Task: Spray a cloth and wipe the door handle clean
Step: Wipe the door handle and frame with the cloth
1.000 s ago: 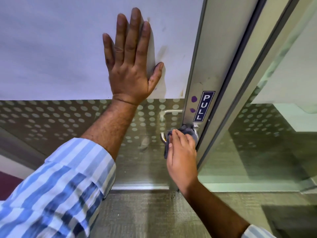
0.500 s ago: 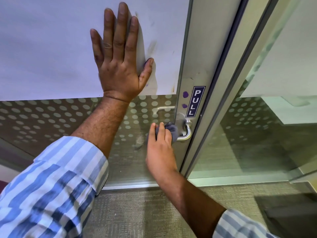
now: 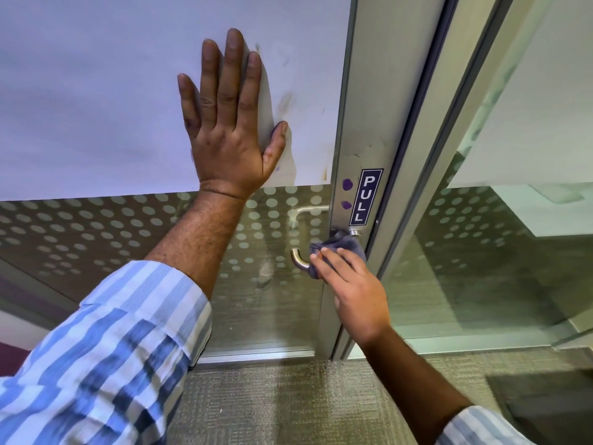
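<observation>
A silver lever door handle (image 3: 299, 260) sticks out from the metal door stile, its curved left end bare. A grey-blue cloth (image 3: 345, 244) is wrapped over the handle's right part near the stile. My right hand (image 3: 354, 285) presses that cloth around the handle from below, fingers curled over it. My left hand (image 3: 229, 123) lies flat and spread on the white frosted panel of the glass door (image 3: 96, 107), above and left of the handle. No spray bottle is in view.
A blue PULL sticker (image 3: 365, 197) sits on the stile above the handle, with two purple dots beside it. A fixed glass panel (image 3: 497, 268) stands to the right of the door frame. Grey carpet (image 3: 288, 396) covers the floor below.
My right hand with the cloth has slid from the handle's left end to its right part near the stile. The left hand stays flat on the door.
</observation>
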The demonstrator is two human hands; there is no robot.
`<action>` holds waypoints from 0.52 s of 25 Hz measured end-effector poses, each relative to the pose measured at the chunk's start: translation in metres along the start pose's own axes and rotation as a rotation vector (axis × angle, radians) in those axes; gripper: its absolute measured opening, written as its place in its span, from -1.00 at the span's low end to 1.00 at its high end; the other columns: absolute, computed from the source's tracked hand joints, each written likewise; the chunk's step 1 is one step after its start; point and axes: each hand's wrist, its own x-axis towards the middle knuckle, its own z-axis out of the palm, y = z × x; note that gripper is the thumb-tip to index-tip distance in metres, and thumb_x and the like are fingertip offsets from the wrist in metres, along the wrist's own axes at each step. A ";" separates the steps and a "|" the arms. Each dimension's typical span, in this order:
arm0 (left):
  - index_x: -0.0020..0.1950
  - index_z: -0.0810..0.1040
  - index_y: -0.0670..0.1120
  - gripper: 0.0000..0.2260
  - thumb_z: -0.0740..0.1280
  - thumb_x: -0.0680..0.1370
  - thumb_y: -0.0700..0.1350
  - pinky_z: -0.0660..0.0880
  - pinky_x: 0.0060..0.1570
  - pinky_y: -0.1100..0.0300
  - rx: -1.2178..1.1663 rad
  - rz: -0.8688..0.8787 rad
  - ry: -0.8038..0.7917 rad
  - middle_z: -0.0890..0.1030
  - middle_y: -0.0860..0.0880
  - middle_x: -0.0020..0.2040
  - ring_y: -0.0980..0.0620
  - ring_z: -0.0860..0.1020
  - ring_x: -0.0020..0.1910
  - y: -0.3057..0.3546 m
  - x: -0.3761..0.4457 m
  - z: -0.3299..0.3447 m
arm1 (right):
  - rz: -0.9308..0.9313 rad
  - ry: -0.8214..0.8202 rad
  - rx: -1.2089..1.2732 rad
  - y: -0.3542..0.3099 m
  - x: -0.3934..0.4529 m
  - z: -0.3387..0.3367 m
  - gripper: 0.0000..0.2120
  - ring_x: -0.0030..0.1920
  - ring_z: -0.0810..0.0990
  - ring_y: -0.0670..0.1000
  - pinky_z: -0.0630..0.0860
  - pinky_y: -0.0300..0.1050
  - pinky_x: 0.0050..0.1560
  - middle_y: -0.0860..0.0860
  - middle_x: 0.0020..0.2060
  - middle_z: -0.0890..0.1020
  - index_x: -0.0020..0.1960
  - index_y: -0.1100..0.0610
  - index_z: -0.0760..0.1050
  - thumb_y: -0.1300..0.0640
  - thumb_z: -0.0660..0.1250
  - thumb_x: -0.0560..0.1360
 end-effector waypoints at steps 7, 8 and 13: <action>0.69 0.26 -0.13 -0.31 0.28 0.67 0.22 -0.23 0.70 -0.08 -0.007 -0.005 0.023 0.39 -0.30 0.63 -0.33 0.23 0.63 -0.001 -0.001 0.003 | 0.324 0.154 0.136 0.034 -0.020 -0.036 -0.44 0.40 0.60 0.00 0.46 0.32 0.33 -0.16 0.35 0.66 0.38 -0.07 0.63 0.36 0.43 0.47; 0.69 0.26 -0.13 -0.31 0.28 0.67 0.22 -0.22 0.70 -0.09 -0.011 -0.006 0.027 0.39 -0.29 0.63 -0.33 0.24 0.63 -0.001 -0.001 0.003 | 0.423 0.230 0.232 0.034 -0.025 -0.038 -0.46 0.39 0.58 -0.07 0.34 0.38 0.47 -0.19 0.34 0.65 0.39 -0.09 0.60 0.31 0.39 0.49; 0.69 0.26 -0.12 -0.32 0.26 0.67 0.23 -0.21 0.70 -0.10 -0.001 -0.007 0.025 0.39 -0.29 0.62 -0.32 0.22 0.63 -0.001 0.000 0.006 | 0.359 0.172 0.426 -0.016 0.004 -0.028 -0.39 0.66 0.29 -0.03 -0.03 0.02 0.72 -0.04 0.62 0.38 0.69 -0.08 0.15 -0.02 0.23 0.68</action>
